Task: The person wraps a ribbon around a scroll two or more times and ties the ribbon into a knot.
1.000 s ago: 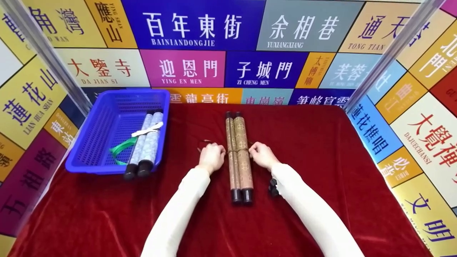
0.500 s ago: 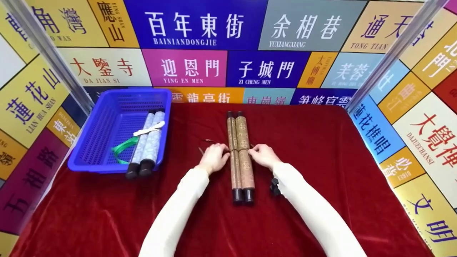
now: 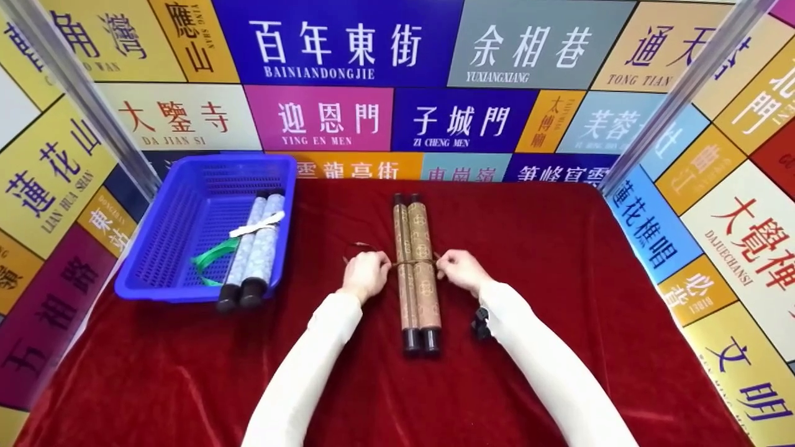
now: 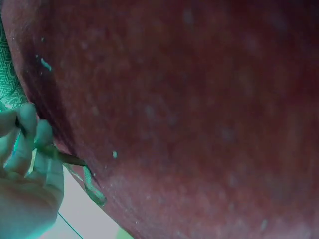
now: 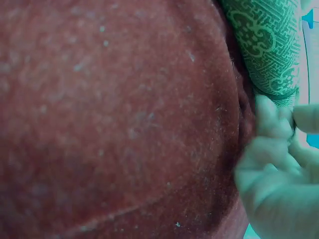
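A scroll (image 3: pixel 426 298) rolled up from both ends, patterned in gold-brown with dark end knobs, lies lengthwise on the red cloth. A thin cord (image 3: pixel 415 262) crosses its middle. On the left side my left hand (image 3: pixel 365 273) pinches one part of this cord; a loose tail (image 4: pixel 92 188) hangs past its fingers in the left wrist view. My right hand (image 3: pixel 461 270) pinches the cord at the scroll's right edge. In the right wrist view its fingers are close beside the patterned roll (image 5: pixel 266 45), with the cord partly hidden between them.
A blue plastic basket (image 3: pixel 133 273) stands at the left. Inside leans a pale blue scroll (image 3: pixel 259 254) with a white band (image 3: pixel 256 225), its dark knobs over the front rim. A green ribbon (image 3: pixel 214 253) lies beside it. Sign-covered panels (image 3: pixel 335 118) enclose the table's back and sides.
Both hands have drawn slightly away from the scroll, the left to the left and the right to the right. More cord shows between the fingers and the roll. The scroll stays in place.
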The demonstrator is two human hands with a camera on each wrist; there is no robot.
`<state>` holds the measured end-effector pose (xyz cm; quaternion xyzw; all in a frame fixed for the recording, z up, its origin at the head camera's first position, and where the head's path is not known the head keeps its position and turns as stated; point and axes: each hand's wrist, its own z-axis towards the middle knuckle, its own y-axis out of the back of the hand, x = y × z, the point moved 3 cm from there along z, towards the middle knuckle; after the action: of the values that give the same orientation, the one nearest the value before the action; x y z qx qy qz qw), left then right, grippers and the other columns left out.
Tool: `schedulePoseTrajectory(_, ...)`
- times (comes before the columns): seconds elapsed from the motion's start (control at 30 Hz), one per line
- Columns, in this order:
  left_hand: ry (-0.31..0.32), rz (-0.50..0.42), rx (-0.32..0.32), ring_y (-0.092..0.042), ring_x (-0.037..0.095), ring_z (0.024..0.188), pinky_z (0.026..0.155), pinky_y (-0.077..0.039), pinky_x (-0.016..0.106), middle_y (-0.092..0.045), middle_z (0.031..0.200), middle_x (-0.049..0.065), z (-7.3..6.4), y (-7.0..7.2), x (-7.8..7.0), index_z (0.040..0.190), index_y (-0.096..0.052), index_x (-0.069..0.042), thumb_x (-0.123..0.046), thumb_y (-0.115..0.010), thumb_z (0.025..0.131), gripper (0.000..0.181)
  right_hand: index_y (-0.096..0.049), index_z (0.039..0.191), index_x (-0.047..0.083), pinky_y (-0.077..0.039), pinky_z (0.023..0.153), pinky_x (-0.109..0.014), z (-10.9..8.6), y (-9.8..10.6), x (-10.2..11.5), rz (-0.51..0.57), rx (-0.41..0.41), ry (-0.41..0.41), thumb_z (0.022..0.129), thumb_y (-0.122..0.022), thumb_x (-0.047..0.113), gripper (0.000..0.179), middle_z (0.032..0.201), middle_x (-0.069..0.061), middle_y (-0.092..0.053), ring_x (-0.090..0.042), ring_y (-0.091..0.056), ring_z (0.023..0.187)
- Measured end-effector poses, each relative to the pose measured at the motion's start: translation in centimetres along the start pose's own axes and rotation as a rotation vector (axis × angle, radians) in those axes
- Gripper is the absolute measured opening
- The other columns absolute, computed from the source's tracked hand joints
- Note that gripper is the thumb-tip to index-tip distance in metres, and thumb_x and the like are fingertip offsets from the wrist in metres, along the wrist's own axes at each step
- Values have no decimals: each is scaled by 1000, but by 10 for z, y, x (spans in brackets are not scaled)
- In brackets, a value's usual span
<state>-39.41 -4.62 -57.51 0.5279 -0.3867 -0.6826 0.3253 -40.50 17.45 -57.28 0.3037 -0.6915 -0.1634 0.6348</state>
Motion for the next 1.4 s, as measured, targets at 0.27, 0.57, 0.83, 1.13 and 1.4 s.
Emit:
schedulePoseTrajectory(0.27,32,74,-42,-63,39,103,91,-52,50,-69,106,16,-2,-2,-8,101,-78,-9,-18,-65,92,17,-63,76,12,-41,63,-24,-2,-8,5,-44,13,-90,92,-62,35,27,68,4,-56,-11,-51,66)
schedulePoseTrajectory(0.57,51,18,-98,-52,40,112,95,-43,51,-59,115,19,0,2,-17,108,-68,-4,-15,-66,87,24,-56,67,16,-39,59,-26,-2,-9,12,-194,70,-81,78,-78,51,42,61,7,-45,-14,-44,64)
schedulePoseTrajectory(0.83,2,22,12,-68,39,101,91,-50,52,-75,101,13,-2,-1,-12,97,-73,-9,-17,-66,93,12,-59,68,16,-41,61,-25,-3,-7,8,-163,49,-93,85,-69,57,46,62,5,-55,-13,-51,64)
schedulePoseTrajectory(1.13,101,-3,96,-70,40,98,91,-54,50,-76,100,13,2,0,-7,96,-71,-10,-16,-59,95,13,-57,58,20,-35,54,-25,-1,-5,4,-155,71,-97,85,-70,59,50,55,5,-58,-10,-45,54)
schedulePoseTrajectory(1.4,135,2,92,-71,37,99,88,-55,49,-76,102,12,3,3,-6,95,-74,-13,-18,-61,95,15,-40,51,22,-29,50,-25,-1,-2,2,-159,38,-95,82,-73,59,59,49,11,-31,-9,-32,50)
